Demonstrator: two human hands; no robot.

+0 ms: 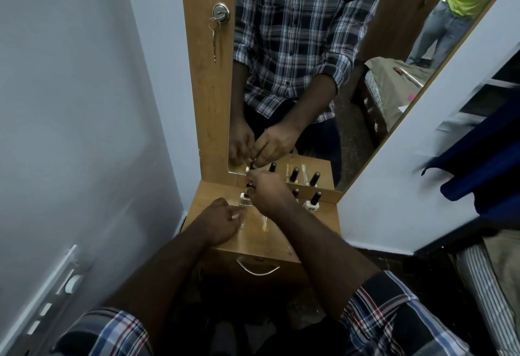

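Observation:
On the small wooden dressing table [281, 246] stands a clear organiser [253, 223] holding nail polish bottles. My right hand [267, 194] pinches the black cap of a small clear bottle [245, 197] at the organiser's far left. My left hand [219, 222] rests against the organiser's near left side, fingers loosely curled on its edge. A white bottle with a black cap [313, 202] stands at the far right, and another black cap [295, 193] shows behind my right hand.
A tall mirror [309, 74] rises behind the table and reflects my hands, my checked shirt and a person in a green top. A drawer with a metal handle [257, 267] sits below. A lock with keys [220, 14] is on the wooden panel. A dark chair [484, 175] stands at right.

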